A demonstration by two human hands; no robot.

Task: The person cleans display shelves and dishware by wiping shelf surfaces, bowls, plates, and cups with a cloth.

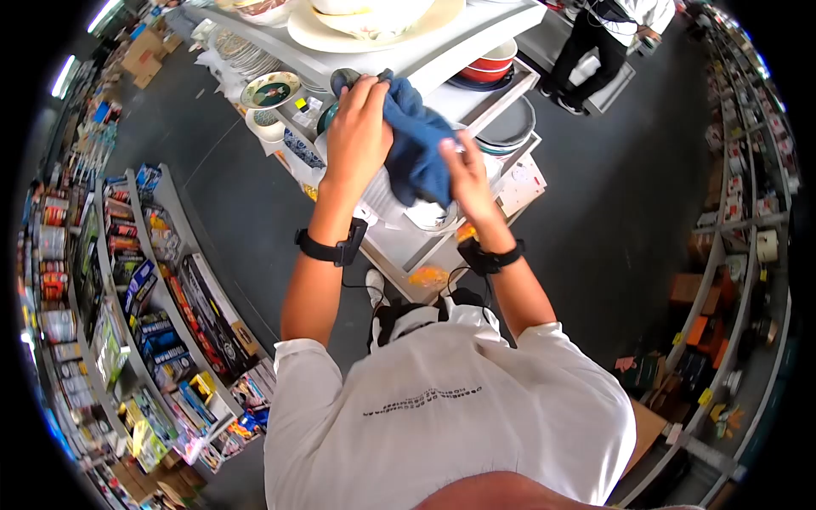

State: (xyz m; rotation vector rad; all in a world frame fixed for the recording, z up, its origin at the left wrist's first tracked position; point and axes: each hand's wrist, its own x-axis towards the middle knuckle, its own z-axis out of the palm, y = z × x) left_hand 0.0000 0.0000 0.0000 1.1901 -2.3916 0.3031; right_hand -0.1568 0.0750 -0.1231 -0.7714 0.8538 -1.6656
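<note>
A blue cloth (416, 140) hangs bunched between my two hands, above the lower tiers of a display shelf. My left hand (361, 132) is closed around its upper left part, where a dark grey bunched piece (342, 81) sticks out past the fingers. At the cloth's right edge, my right hand (466, 174) pinches the fabric, its fingers slightly blurred. Whether anything is wrapped inside the cloth is hidden. Both wrists wear black bands.
Just ahead stands the white tiered shelf (510, 21), with a cream plate (310, 34), red bowls (497, 61) and stacked grey plates (510, 127). Boxed goods (200, 293) line the left shelves; more shelving is at right. Another person (603, 42) stands beyond the shelf.
</note>
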